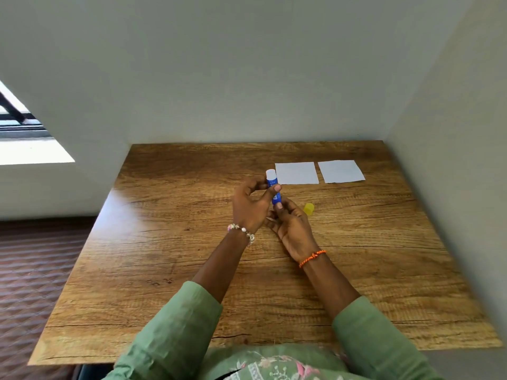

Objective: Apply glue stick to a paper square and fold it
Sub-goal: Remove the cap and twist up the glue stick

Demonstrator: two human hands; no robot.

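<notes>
A blue glue stick (272, 183) with a white exposed tip is held upright above the middle of the wooden table (164, 256). My left hand (251, 207) pinches its upper body between thumb and fingers. My right hand (290, 223) grips its lower end from below. The yellow cap (309, 209) lies on the table just right of my right hand. Two white paper squares sit side by side at the far right: one (296, 173) directly behind the glue stick, the other (341, 171) further right.
Walls close off the table at the back and on the right. The table's left edge drops to a patterned floor (33, 270). A window (19, 119) is at the far left.
</notes>
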